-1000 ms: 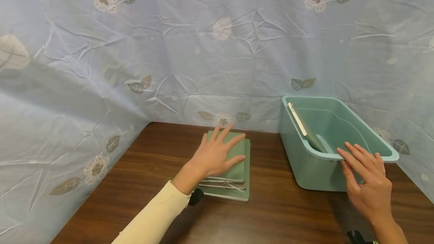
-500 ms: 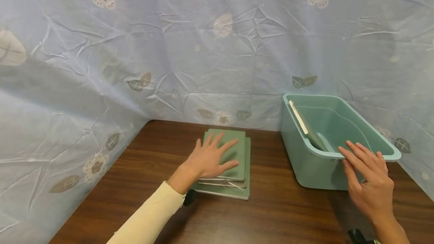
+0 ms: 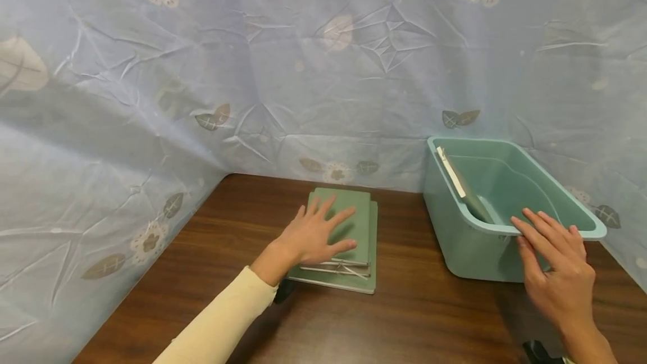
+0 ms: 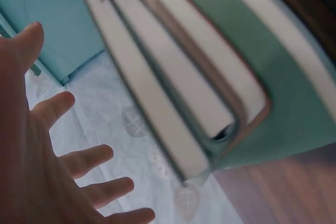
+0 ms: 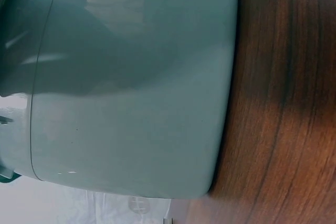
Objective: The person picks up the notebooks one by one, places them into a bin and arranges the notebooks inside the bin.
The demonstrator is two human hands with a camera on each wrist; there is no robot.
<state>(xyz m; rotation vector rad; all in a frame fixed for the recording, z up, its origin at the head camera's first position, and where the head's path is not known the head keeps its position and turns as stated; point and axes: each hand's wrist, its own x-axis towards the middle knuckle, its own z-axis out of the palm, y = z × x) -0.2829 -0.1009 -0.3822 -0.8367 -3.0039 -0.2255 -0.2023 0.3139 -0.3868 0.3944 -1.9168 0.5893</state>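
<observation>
A stack of green-covered books [image 3: 356,229] lies on the table, with a larger green book [image 3: 349,283] at the bottom. Pale page edges and a thin ribbon show along the near side. Over the stack hovers my left hand [image 3: 308,239], fingers spread wide and holding nothing. In the left wrist view, a gap shows between that hand [image 4: 58,166] and the page edges [image 4: 173,56]. My right hand [image 3: 561,271] holds the near rim of a teal plastic bin [image 3: 470,257], fingers over the edge and thumb outside. The right wrist view shows mostly the bin's wall [image 5: 131,140].
Inside the bin, another book [image 3: 451,173] leans on the left wall, its pale edge upward. The brown wooden table [image 3: 419,324] extends between the stack and the bin. A floral cloth [image 3: 303,89] hangs behind and along both sides.
My left hand has drawn back slightly toward me over the stack, uncovering more of the top cover. The right hand stays at the bin's rim. The head view has shifted a little.
</observation>
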